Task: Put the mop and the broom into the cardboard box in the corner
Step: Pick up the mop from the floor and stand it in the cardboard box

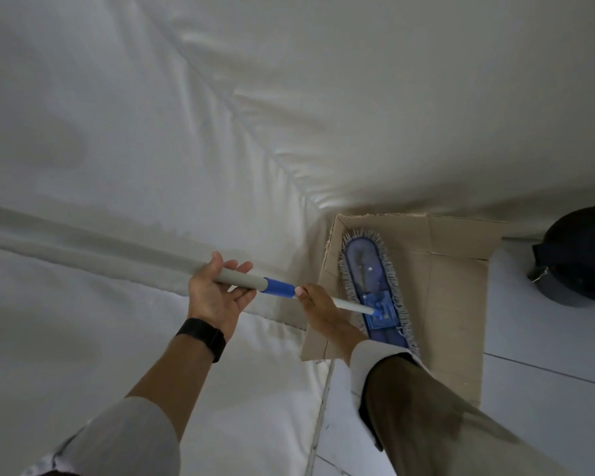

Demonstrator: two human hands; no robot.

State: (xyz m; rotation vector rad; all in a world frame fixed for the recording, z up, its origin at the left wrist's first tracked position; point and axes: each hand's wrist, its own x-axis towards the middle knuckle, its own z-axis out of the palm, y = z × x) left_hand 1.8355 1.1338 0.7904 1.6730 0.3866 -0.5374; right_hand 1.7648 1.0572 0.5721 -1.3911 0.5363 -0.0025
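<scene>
The mop has a flat blue head with a grey fringe (368, 269), and the head lies inside the open cardboard box (454, 290) in the corner. Its pale grey handle with a blue collar (278, 287) slants up to the left out of the box. My left hand (217, 293) holds the thick part of the handle with loosely curled fingers. My right hand (318, 304) grips the thin part of the handle just above the head, over the box's left wall. No broom is in view.
White fabric sheeting (220, 132) covers both walls around the corner. A dark round object (577, 255) sits on the pale tiled floor (547, 338) to the right of the box. I wear a black watch (203, 336) on my left wrist.
</scene>
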